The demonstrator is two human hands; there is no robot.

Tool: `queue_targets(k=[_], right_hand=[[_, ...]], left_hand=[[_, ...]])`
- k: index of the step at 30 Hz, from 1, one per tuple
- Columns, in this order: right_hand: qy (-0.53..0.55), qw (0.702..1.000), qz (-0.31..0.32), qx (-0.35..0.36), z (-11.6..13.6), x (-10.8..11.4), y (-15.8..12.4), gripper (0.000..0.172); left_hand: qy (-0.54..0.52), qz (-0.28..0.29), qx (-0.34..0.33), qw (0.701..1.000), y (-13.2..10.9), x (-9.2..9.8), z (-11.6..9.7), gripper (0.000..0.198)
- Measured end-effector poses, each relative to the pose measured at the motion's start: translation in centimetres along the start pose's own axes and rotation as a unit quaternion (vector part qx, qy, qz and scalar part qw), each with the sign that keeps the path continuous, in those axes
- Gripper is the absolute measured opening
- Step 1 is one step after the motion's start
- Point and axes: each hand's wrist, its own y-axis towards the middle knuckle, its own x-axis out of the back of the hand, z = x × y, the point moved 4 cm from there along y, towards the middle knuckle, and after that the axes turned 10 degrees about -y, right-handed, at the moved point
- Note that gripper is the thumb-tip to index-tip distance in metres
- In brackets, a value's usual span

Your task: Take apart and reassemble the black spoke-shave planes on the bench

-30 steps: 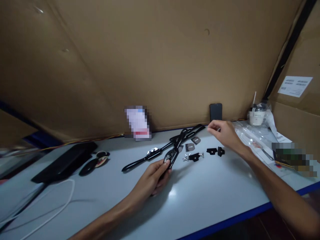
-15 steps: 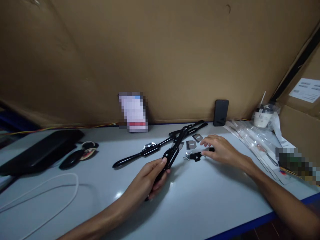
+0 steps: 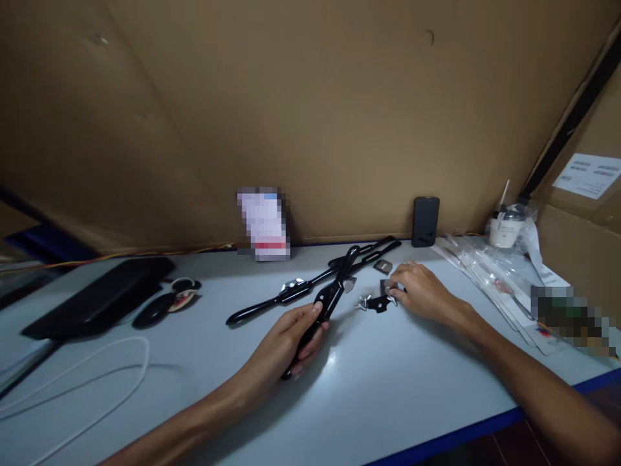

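Note:
My left hand is closed around one handle of a black spokeshave body, which slants up and away above the table. With bent fingers, my right hand grips the edge of a small grey metal blade. Just below it lies a black cap plate with small silver screws beside it. Another slotted blade rests farther back. Behind the held spokeshave lie a second black spokeshave and other black handles, partly covered by it.
A dark phone leans on the cardboard wall, near a blurred lit screen. Plastic-wrapped packs and a cup stand right. At left are a black case, a mouse and a white cable.
My right hand has closed on a blade and shifted it slightly right, toward the cap plate's right end. My left hand keeps its hold on the spokeshave. The view has shifted a little.

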Motion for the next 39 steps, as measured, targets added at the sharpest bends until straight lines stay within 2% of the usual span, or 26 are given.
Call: queue_targets(k=[4,10,15,19,20,23,25,27,28,30,32,34,39], right_hand=[[0.007,0.998,-0.005,-0.065,-2.1,0.7,0.0,0.015],[0.041,0.996,0.053,-0.063,-1.6,0.3,0.1,0.024],[0.079,0.992,0.048,-0.088,-1.7,-0.3,0.4,0.028],[0.11,0.987,0.051,-0.106,-2.3,-0.5,0.5,0.042],[0.117,0.986,0.056,-0.104,-2.3,-0.5,0.5,0.038],[0.123,0.986,0.068,-0.093,-2.2,0.0,0.4,0.007],[0.14,0.985,0.045,-0.088,-1.8,0.6,0.2,0.014],[0.18,0.98,0.007,-0.083,-1.1,1.2,0.0,0.012],[0.21,0.974,-0.006,-0.082,-0.6,1.4,-0.2,0.011],[0.297,0.951,0.007,-0.09,0.5,1.3,-0.4,0.009],[0.416,0.901,0.056,-0.109,1.8,0.8,-0.7,0.013],[0.496,0.857,0.075,-0.118,3.0,0.5,-1.0,0.016],[0.525,0.839,0.06,-0.129,4.8,-0.4,-1.7,0.025]], left_hand=[[-0.007,-0.01,0.007,1.0,0.2,-0.1,-0.1,0.049],[0.024,-0.042,-0.025,0.999,0.8,-1.2,-0.2,0.046],[0.052,-0.019,-0.101,0.993,0.9,-2.9,-0.2,0.046],[0.049,-0.008,-0.101,0.994,0.6,-2.8,0.2,0.045],[0.054,-0.003,-0.097,0.994,0.5,-2.7,0.3,0.045],[0.057,0.006,-0.084,0.995,0.3,-2.2,0.3,0.046],[0.051,0.011,-0.071,0.996,0.3,-2.0,0.3,0.048],[0.049,0.017,-0.057,0.997,0.3,-1.9,0.3,0.05],[0.048,0.02,-0.051,0.997,0.3,-1.9,0.2,0.05],[0.042,0.024,-0.044,0.998,0.3,-1.9,0.1,0.051],[0.027,0.03,-0.037,0.998,0.2,-1.9,0.0,0.052],[0.012,0.039,-0.029,0.999,0.1,-1.9,-0.1,0.053],[0.003,0.04,-0.004,0.999,0.1,-1.8,0.1,0.06]])
